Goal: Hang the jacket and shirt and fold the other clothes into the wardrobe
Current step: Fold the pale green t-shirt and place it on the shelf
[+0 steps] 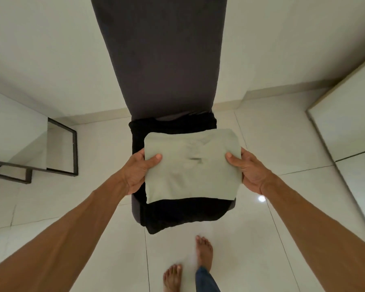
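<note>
A folded pale green garment [191, 167] is held flat between both hands, over the seat of a dark chair. My left hand [138, 170] grips its left edge, thumb on top and fingers beneath. My right hand [248, 168] grips its right edge the same way. Under the green garment a folded black garment [177, 213] lies on the chair seat and hangs a little over its front edge. Whether the green one rests on the black one or is lifted off it I cannot tell.
The chair's tall dark grey back [159, 60] rises in front of me against a white wall. A glass table with a black frame [61, 148] stands to the left. A mirrored wardrobe door [354, 133] is at the right. My bare feet [203, 252] stand on pale floor tiles.
</note>
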